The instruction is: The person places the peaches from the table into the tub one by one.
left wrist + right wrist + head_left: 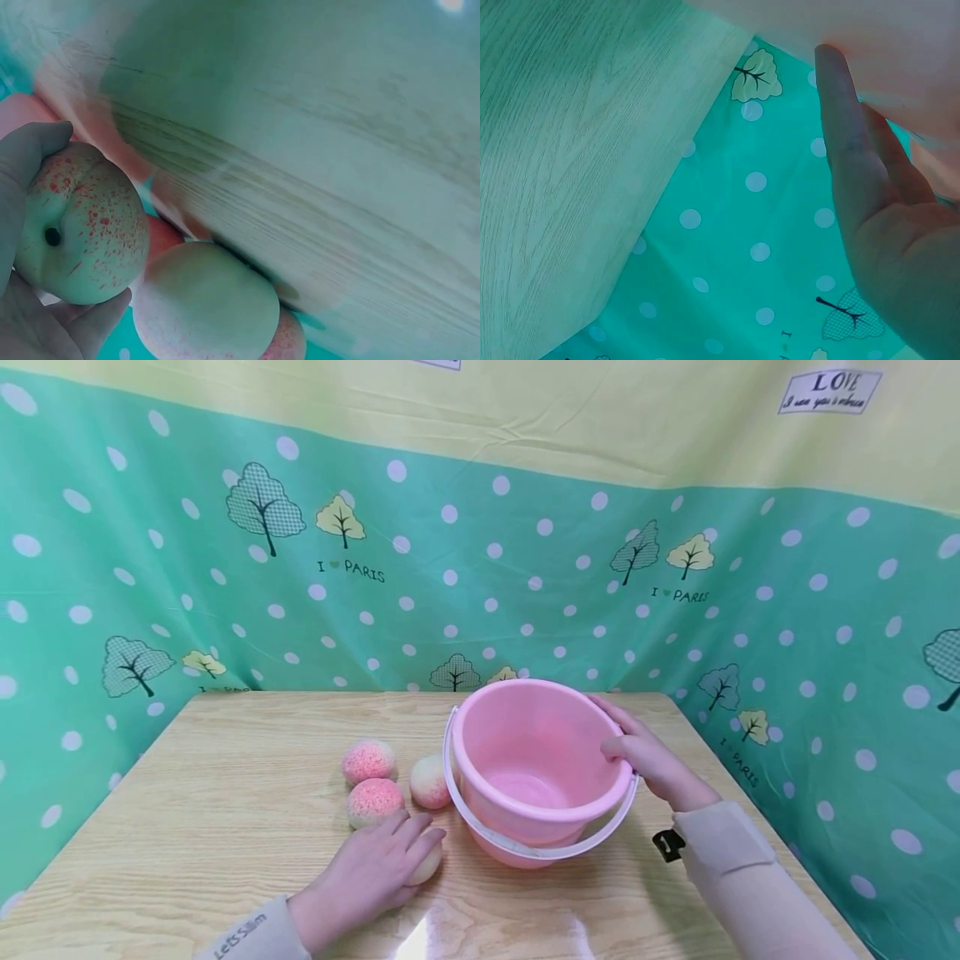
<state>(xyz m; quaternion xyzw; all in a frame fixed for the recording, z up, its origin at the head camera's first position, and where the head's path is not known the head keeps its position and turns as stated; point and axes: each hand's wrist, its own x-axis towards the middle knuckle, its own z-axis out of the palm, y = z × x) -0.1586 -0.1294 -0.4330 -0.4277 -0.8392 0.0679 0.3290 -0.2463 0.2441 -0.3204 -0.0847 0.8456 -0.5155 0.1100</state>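
My left hand [371, 868] grips a pale peach [427, 865] with red speckles, low over the wooden table. In the left wrist view, thumb and fingers curl around this peach [94, 225], its dark stem hollow facing the camera. My right hand [648, 756] holds the right side of a pink bucket [536, 747], thumb inside the rim and fingers outside. The bucket tilts toward me, and its white handle [517, 847] hangs down in front. Seen from the right wrist, the fingers [847, 135] lie along the bucket's outer wall [900, 60].
Left of the bucket lie three more peaches: a pink one [369, 762] at the back, another [375, 802] just in front of it, and a paler one [430, 782] beside the bucket. A green polka-dot cloth [480, 602] encloses the wooden table [247, 793] behind and along the sides.
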